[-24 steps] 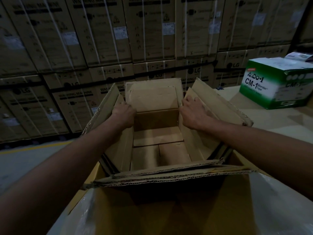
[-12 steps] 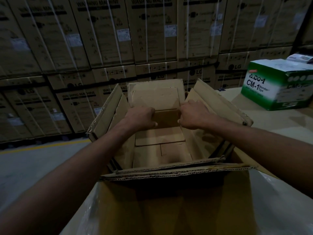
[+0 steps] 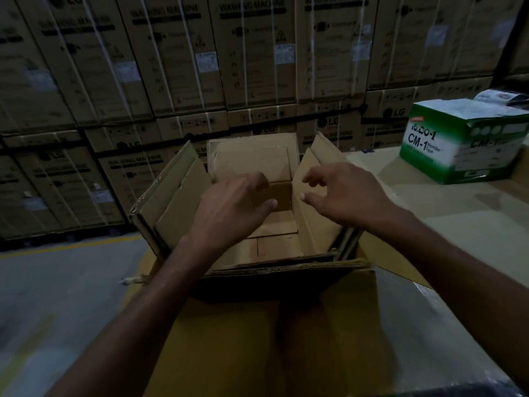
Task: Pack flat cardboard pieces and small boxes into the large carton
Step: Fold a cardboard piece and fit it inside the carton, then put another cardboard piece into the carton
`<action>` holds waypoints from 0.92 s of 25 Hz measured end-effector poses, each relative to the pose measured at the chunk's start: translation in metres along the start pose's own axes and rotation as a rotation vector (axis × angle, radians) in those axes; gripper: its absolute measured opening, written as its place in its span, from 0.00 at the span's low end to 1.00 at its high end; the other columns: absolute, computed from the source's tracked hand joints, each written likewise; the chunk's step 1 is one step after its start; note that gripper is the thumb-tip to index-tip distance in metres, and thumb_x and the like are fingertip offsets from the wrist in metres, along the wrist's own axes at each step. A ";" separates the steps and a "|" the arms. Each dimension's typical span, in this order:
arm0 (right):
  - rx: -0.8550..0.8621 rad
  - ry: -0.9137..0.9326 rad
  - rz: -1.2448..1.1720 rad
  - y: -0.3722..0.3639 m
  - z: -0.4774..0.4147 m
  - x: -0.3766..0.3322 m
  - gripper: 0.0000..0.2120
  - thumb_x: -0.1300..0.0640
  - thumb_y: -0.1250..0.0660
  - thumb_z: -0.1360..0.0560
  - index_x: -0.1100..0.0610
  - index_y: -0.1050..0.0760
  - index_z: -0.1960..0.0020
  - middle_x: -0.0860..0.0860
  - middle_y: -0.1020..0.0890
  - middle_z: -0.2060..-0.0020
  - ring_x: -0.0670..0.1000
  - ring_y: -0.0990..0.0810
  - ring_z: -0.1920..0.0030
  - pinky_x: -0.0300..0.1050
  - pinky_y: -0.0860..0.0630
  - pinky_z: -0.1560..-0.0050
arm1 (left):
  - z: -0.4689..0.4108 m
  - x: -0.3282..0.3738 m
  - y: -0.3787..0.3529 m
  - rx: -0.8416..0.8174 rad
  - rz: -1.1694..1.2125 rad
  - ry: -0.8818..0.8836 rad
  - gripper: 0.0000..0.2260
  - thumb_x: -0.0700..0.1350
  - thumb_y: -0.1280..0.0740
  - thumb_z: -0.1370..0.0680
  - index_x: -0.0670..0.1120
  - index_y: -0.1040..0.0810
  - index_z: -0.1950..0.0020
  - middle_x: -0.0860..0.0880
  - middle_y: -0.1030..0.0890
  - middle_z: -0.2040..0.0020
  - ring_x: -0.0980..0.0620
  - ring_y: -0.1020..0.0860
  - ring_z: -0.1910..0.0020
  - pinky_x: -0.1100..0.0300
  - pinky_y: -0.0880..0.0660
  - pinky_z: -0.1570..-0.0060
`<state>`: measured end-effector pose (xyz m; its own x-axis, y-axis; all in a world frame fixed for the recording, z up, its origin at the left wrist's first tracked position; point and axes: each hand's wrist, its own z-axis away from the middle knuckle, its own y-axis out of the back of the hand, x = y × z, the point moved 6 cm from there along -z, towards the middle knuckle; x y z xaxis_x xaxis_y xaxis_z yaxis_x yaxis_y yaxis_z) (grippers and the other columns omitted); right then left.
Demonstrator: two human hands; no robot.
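The large brown carton stands open in front of me, its flaps up. Flat cardboard pieces line its inner walls: one leans on the left wall, one on the right wall, one stands at the back, and flat pieces cover the bottom. My left hand hovers over the carton's opening with fingers loosely curled, holding nothing. My right hand hovers over the right side, fingers spread and empty, close to the right piece without gripping it.
A green and white box marked CM-1 sits on the pale work surface at the right. Stacked washing-machine cartons form a wall behind. Grey floor with a yellow line lies to the left. A brown cardboard flap spreads below.
Both hands have let go of the cardboard pieces inside the carton and risen above its opening, fingers now apart. The view has moved slightly closer.
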<state>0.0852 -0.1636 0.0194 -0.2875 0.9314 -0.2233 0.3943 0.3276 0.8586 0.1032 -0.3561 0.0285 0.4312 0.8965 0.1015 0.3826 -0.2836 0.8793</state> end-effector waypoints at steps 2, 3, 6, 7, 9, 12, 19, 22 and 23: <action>0.104 0.037 -0.010 0.022 0.035 0.015 0.15 0.40 0.33 0.22 0.45 0.21 0.38 0.42 0.18 0.47 0.44 0.23 0.47 0.45 0.27 0.48 | 0.020 0.033 0.004 0.110 0.090 -0.004 0.15 0.59 0.33 0.21 0.55 0.25 0.37 0.56 0.19 0.44 0.56 0.21 0.49 0.54 0.20 0.55; 0.175 0.057 -0.010 0.032 0.055 0.025 0.14 0.42 0.32 0.22 0.46 0.20 0.40 0.43 0.17 0.49 0.44 0.24 0.50 0.44 0.28 0.50 | 0.030 0.053 0.004 0.161 0.128 -0.017 0.15 0.58 0.32 0.21 0.55 0.25 0.37 0.56 0.19 0.44 0.57 0.21 0.48 0.55 0.20 0.54; 0.367 0.085 -0.030 0.068 0.123 0.064 0.10 0.46 0.31 0.22 0.51 0.18 0.46 0.46 0.16 0.55 0.47 0.22 0.56 0.47 0.25 0.54 | 0.061 0.127 -0.003 0.295 0.281 -0.048 0.13 0.52 0.31 0.21 0.51 0.23 0.37 0.55 0.20 0.43 0.57 0.22 0.45 0.54 0.20 0.52; 0.398 0.073 -0.042 0.076 0.146 0.080 0.09 0.47 0.31 0.22 0.51 0.17 0.47 0.46 0.16 0.57 0.48 0.21 0.57 0.48 0.25 0.54 | 0.072 0.153 -0.008 0.319 0.333 -0.036 0.13 0.51 0.31 0.21 0.50 0.22 0.37 0.54 0.20 0.43 0.57 0.22 0.46 0.53 0.21 0.52; 0.405 0.019 -0.052 0.087 0.190 0.117 0.09 0.48 0.31 0.22 0.52 0.17 0.48 0.46 0.16 0.57 0.49 0.21 0.57 0.49 0.24 0.55 | 0.088 0.207 -0.027 0.320 0.409 -0.010 0.14 0.52 0.31 0.21 0.49 0.22 0.37 0.54 0.20 0.44 0.57 0.22 0.47 0.54 0.20 0.55; 0.354 -0.084 -0.035 0.098 0.245 0.175 0.08 0.50 0.30 0.23 0.51 0.18 0.47 0.45 0.16 0.57 0.49 0.20 0.55 0.50 0.23 0.53 | 0.094 0.281 -0.069 0.212 0.403 -0.005 0.21 0.61 0.33 0.22 0.52 0.22 0.35 0.54 0.20 0.42 0.56 0.23 0.46 0.57 0.22 0.53; 0.269 -0.313 0.079 0.120 0.304 0.319 0.12 0.50 0.30 0.23 0.51 0.18 0.42 0.47 0.16 0.50 0.52 0.21 0.48 0.49 0.25 0.50 | 0.059 0.399 -0.151 0.034 0.271 -0.135 0.21 0.56 0.35 0.18 0.54 0.30 0.26 0.53 0.25 0.30 0.52 0.30 0.32 0.56 0.32 0.38; 0.264 -0.355 0.108 0.121 0.308 0.369 0.12 0.52 0.29 0.24 0.51 0.19 0.41 0.48 0.16 0.48 0.53 0.21 0.46 0.51 0.24 0.48 | 0.025 0.440 -0.188 -0.005 0.262 -0.221 0.21 0.57 0.36 0.18 0.54 0.30 0.26 0.53 0.26 0.30 0.51 0.31 0.31 0.53 0.31 0.37; 0.262 -0.362 0.123 0.121 0.306 0.385 0.12 0.52 0.29 0.24 0.51 0.19 0.41 0.48 0.17 0.47 0.53 0.22 0.46 0.52 0.24 0.48 | 0.012 0.450 -0.199 -0.010 0.274 -0.229 0.21 0.57 0.36 0.18 0.54 0.30 0.26 0.53 0.25 0.30 0.51 0.30 0.31 0.52 0.30 0.37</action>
<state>0.2895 0.2830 -0.1036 0.0803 0.9459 -0.3142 0.6267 0.1972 0.7539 0.2312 0.0999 -0.1063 0.6892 0.6877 0.2283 0.2201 -0.4989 0.8382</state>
